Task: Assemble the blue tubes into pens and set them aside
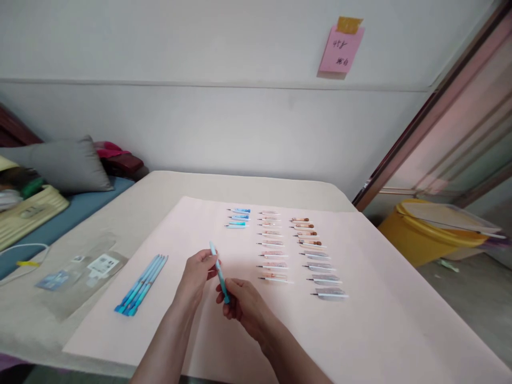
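Note:
A light blue pen (221,277) is held tilted between my two hands over the pink sheet. My left hand (199,271) is closed, its thumb and fingers pinching the pen's upper part. Lower down, at the darker blue end, the fingers of my right hand (242,305) are closed round it. Several similar blue pens (143,285) lie side by side to the left of my hands. Beyond my hands are short blue barrels paired with thin refills (241,217). To the right are columns of pinkish ones (272,253), brown-ended ones (306,233) and greyish ones (323,278).
The pink sheet (392,298) covers much of the pale table (160,192). Clear plastic packaging (94,266) lies at the left. A grey cushion (68,165) rests beyond the table's left edge, and a yellow bin (428,234) stands on the floor at right.

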`<state>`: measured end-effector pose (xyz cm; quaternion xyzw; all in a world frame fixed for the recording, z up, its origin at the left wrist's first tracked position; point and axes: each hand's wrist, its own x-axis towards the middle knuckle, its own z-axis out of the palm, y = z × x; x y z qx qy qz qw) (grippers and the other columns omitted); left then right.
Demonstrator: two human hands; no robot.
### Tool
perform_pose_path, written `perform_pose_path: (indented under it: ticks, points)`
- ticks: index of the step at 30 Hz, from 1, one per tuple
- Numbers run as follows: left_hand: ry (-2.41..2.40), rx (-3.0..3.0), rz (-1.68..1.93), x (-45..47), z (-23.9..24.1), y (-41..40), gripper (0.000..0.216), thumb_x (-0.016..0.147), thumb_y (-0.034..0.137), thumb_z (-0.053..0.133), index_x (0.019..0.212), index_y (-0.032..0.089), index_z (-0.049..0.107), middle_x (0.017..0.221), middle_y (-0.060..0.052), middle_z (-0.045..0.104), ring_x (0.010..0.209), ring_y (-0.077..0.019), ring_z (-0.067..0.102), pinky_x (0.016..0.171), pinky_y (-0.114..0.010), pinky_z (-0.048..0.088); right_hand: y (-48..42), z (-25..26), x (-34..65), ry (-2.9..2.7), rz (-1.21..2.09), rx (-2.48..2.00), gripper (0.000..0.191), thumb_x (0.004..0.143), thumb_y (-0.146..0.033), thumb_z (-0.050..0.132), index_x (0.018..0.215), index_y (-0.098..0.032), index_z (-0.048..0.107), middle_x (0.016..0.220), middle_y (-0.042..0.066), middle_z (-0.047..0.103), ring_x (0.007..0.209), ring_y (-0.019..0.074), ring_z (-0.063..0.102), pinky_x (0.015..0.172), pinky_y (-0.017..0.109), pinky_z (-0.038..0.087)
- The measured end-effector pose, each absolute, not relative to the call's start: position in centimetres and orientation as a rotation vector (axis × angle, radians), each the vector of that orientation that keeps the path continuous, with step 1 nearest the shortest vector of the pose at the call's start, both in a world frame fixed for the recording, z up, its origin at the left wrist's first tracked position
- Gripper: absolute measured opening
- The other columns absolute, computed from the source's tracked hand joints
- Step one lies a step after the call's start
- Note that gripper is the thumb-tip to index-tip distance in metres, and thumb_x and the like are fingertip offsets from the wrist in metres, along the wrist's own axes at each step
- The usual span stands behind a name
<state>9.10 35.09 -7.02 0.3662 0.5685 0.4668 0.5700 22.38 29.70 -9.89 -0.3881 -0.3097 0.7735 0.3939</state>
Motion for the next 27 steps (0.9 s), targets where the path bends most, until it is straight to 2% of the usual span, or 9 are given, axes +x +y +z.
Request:
perform_pose_path:
  ticks: [8,12,16,19,23,27]
  points:
    - [1.367,0.846,1.11,8.9,-6.7,35.2,0.031,0.064,0.032,0.064,0.088,0.013,0.064,0.068,-0.004,0.062,0.062,-0.0128,0.057,0.062,-0.027,0.046,29.7,-10.5,22.1,-0.736,1.995,-0.97,0.027,0.066,-0.03,0.068,0.083,-0.011,0.059,0.073,0.005,0.061,0.057,0.0117,0.059,0.058,0.026,0.045]
    - [1.369,0.779,1.157,8.3,-6.7,35.5,0.028,0.066,0.028,0.064,0.09,0.013,0.063,0.072,-0.005,0.064,0.065,-0.0131,0.059,0.063,-0.026,0.047,29.7,-10.6,21.9,-0.829,1.888,-0.979,0.034,0.057,-0.016,0.07,0.089,-0.014,0.06,0.077,0.004,0.061,0.065,0.0155,0.062,0.064,0.03,0.046]
    - [1.291,0.618,1.195,7.4,-7.1,35.9,0.021,0.067,0.017,0.064,0.087,0.011,0.063,0.073,-0.007,0.064,0.065,-0.0129,0.061,0.062,-0.025,0.049,29.7,-10.0,21.8,-1.023,1.735,-0.885,0.044,0.062,-0.014,0.066,0.105,-0.022,0.059,0.089,0.002,0.06,0.075,0.016,0.062,0.068,0.03,0.045]
    - [1.187,0.537,1.168,7.1,-7.5,36.2,0.014,0.07,0.009,0.06,0.084,0.01,0.062,0.074,-0.008,0.064,0.064,-0.0124,0.061,0.06,-0.023,0.05,29.7,-9.9,22.0,-1.115,1.701,-0.807,0.042,0.065,-0.016,0.067,0.106,-0.024,0.061,0.096,0.002,0.06,0.085,0.0165,0.061,0.075,0.031,0.044]
    - [1.131,0.514,1.148,7.4,-7.5,36.2,0.011,0.073,0.005,0.055,0.082,0.008,0.061,0.073,-0.007,0.063,0.06,-0.0102,0.06,0.055,-0.02,0.049,29.7,-10.5,22.0,-1.151,1.637,-0.765,0.039,0.065,-0.017,0.069,0.102,-0.024,0.064,0.091,0.001,0.063,0.087,0.0165,0.059,0.079,0.032,0.044]
    - [1.106,0.574,1.069,8.1,-7.1,35.8,0.01,0.074,0.008,0.057,0.083,0.008,0.061,0.07,-0.006,0.061,0.058,-0.0093,0.058,0.051,-0.017,0.046,29.5,-10.7,21.9,-1.212,1.521,-0.846,0.032,0.063,-0.013,0.069,0.093,-0.023,0.067,0.08,-0.002,0.064,0.077,0.0138,0.057,0.072,0.027,0.045]
